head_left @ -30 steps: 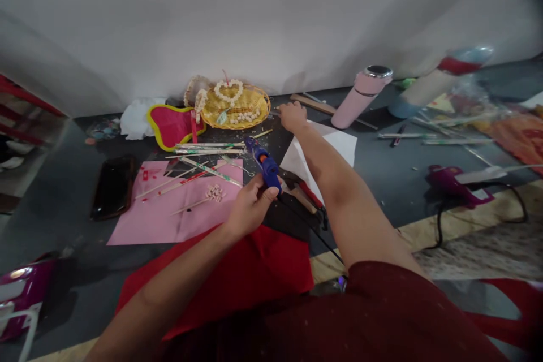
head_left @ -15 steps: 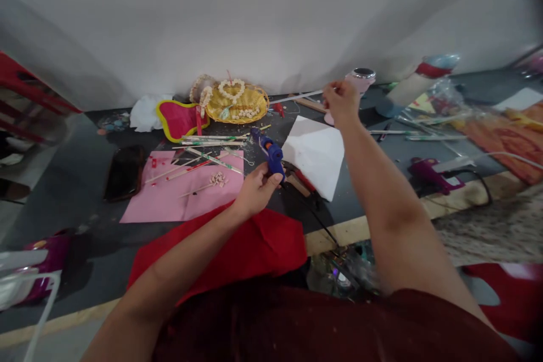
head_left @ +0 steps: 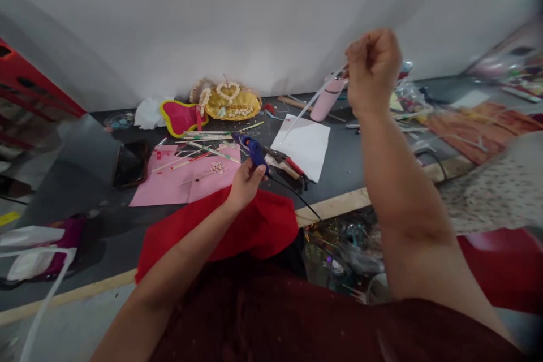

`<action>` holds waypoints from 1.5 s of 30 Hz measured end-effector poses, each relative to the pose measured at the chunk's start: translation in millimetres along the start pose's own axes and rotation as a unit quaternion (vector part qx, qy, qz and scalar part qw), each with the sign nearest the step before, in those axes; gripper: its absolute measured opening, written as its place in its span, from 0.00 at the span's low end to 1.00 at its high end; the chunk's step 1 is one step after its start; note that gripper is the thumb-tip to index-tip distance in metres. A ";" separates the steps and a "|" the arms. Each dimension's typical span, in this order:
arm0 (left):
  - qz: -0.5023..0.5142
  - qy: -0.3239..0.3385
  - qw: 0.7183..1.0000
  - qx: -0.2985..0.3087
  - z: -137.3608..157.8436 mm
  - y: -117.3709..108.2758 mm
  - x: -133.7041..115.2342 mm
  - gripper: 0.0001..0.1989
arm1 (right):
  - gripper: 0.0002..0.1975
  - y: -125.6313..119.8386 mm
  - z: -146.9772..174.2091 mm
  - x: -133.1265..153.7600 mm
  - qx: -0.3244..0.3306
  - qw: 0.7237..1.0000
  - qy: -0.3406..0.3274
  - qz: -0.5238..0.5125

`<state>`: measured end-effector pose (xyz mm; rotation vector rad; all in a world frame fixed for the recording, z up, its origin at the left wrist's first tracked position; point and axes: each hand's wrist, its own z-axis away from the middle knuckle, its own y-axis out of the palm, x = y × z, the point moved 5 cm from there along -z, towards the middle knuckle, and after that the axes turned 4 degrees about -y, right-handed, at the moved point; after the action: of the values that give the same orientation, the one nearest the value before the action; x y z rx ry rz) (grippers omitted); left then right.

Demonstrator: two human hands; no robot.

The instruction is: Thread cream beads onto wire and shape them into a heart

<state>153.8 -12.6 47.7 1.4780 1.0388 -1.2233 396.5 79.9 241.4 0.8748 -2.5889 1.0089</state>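
My left hand point(head_left: 248, 181) is closed around the handle of a blue glue gun point(head_left: 255, 153), whose nozzle points away toward the thin sticks. A dark cord runs from the gun over the table edge. Raised high at the right, my right hand point(head_left: 375, 70) pinches one end of a long, thin, whitish glue stick point(head_left: 314, 97). The stick slants down to the left, its lower end over a white sheet point(head_left: 311, 153). Red-handled pliers point(head_left: 294, 166) lie between the glue gun and the sheet.
Pink paper point(head_left: 169, 189) carries thin sticks and small cut pieces. Behind stand a yellow basket point(head_left: 250, 112) with beaded hearts and a pink bottle point(head_left: 326, 103). A phone point(head_left: 130, 164) lies left, red cloth point(head_left: 263, 220) in front. A person in spotted clothing point(head_left: 500, 192) is at right.
My right hand has risen and moved right, pulling the glue stick up from beside the basket to a steep slant. My left hand still holds the glue gun. The camera view has shifted slightly.
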 end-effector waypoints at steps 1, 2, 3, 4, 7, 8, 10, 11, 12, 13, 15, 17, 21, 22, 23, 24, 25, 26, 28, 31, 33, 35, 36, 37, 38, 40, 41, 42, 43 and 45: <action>0.001 0.003 1.000 -0.007 0.2 -1.7 0.2 0.21 | 0.21 -3.9 -0.1 7.7 -0.019 1.000 0.000 -0.021; 0.003 0.005 1.000 -0.012 0.1 -3.2 0.9 0.21 | 0.21 -6.3 0.5 15.1 -0.028 0.999 0.001 -0.037; 0.004 0.008 1.000 -0.017 -0.1 -4.5 1.8 0.21 | 0.22 -9.0 2.2 22.0 -0.043 0.998 0.004 -0.048; 0.005 0.009 1.000 -0.021 -0.5 -5.7 2.8 0.20 | 0.23 -8.9 5.1 29.1 -0.039 0.998 0.001 -0.052; 0.009 0.007 0.999 -0.046 -1.2 -8.9 5.4 0.19 | 0.24 0.7 24.4 51.9 0.006 0.998 -0.056 -0.024; 0.012 0.004 0.998 -0.055 -1.1 -9.4 5.8 0.18 | 0.22 9.2 35.1 60.0 0.046 0.994 -0.096 -0.004; 0.017 -0.001 0.998 -0.067 -0.5 -9.4 5.7 0.18 | 0.19 30.4 61.4 71.6 0.135 0.977 -0.161 0.027; 0.017 -0.003 0.997 -0.070 -0.1 -8.9 5.3 0.17 | 0.19 40.3 75.0 74.6 0.167 0.970 -0.176 0.025; 0.014 -0.003 0.997 -0.071 0.3 -8.2 4.9 0.17 | 0.18 49.0 87.2 75.2 0.191 0.967 -0.169 0.016; 0.011 -0.003 0.997 -0.071 0.5 -7.5 4.6 0.17 | 0.18 56.6 98.2 75.3 0.211 0.965 -0.158 0.006; 0.007 -0.001 0.998 -0.069 0.6 -6.7 4.7 0.17 | 0.15 66.0 114.5 75.7 0.228 0.964 -0.137 -0.004; 0.006 -0.003 0.998 -0.066 -0.1 -6.4 6.1 0.17 | 0.15 68.7 123.8 78.5 0.229 0.965 -0.130 -0.016; -0.013 0.001 0.998 -0.063 -2.1 -6.9 9.0 0.16 | 0.15 67.0 130.5 85.1 0.225 0.966 -0.121 -0.029; -0.018 0.005 0.998 -0.063 -2.6 -7.0 9.5 0.16 | 0.14 67.3 131.4 85.3 0.230 0.967 -0.113 -0.021; -0.022 0.007 0.998 -0.062 -3.1 -7.0 10.1 0.16 | 0.13 68.0 132.4 85.0 0.235 0.966 -0.103 -0.011; -0.024 0.008 0.998 -0.062 -3.5 -7.0 10.8 0.16 | 0.13 68.8 133.4 84.2 0.241 0.966 -0.093 0.000; -0.025 0.009 0.998 -0.061 -4.0 -7.0 11.6 0.16 | 0.12 69.5 134.3 83.5 0.246 0.965 -0.087 0.009; -0.026 0.008 0.998 -0.059 -4.4 -7.0 12.5 0.16 | 0.11 69.7 135.1 83.0 0.250 0.964 -0.085 0.019; -0.035 0.008 0.998 -0.057 -5.3 -7.3 13.9 0.15 | 0.11 68.7 136.2 82.6 0.257 0.961 -0.088 0.047; -0.075 0.019 0.995 -0.056 -6.3 -7.6 13.8 0.15 | 0.12 64.1 136.8 82.2 0.269 0.951 -0.091 0.120; -0.115 0.032 0.991 -0.062 -6.5 -7.6 12.4 0.14 | 0.13 59.8 137.0 82.6 0.276 0.942 -0.097 0.164; -0.146 0.041 0.986 -0.066 -6.4 -7.1 11.2 0.13 | 0.13 55.9 137.4 82.7 0.281 0.936 -0.105 0.186; -0.158 0.043 0.984 -0.067 -6.3 -6.7 10.8 0.13 | 0.14 54.2 137.8 81.9 0.283 0.934 -0.106 0.190; -0.169 0.046 0.982 -0.066 -6.1 -6.1 10.4 0.13 | 0.14 52.8 138.2 80.6 0.285 0.933 -0.106 0.193; -0.180 0.049 0.980 -0.065 -5.8 -5.4 10.0 0.13 | 0.13 51.5 138.7 78.8 0.288 0.932 -0.105 0.195; -0.201 0.052 0.976 -0.062 -5.3 -3.7 9.7 0.14 | 0.12 49.7 140.0 74.3 0.292 0.929 -0.103 0.202; -0.209 0.050 0.975 -0.062 -5.0 -2.7 9.9 0.14 | 0.12 49.2 140.8 71.9 0.295 0.928 -0.102 0.205; -0.214 0.048 0.974 -0.061 -4.8 -1.5 10.3 0.15 | 0.11 49.0 141.7 69.4 0.299 0.926 -0.098 0.208; -0.215 0.044 0.974 -0.060 -4.6 -0.1 10.9 0.15 | 0.11 49.1 142.5 67.1 0.303 0.925 -0.092 0.209; -0.210 0.036 0.975 -0.058 -4.6 3.0 12.2 0.15 | 0.11 50.0 143.8 62.5 0.313 0.924 -0.074 0.206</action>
<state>159.5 -8.2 36.4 1.2557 1.5016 -1.3776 317.0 -16.0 133.9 0.5290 -2.6591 2.0343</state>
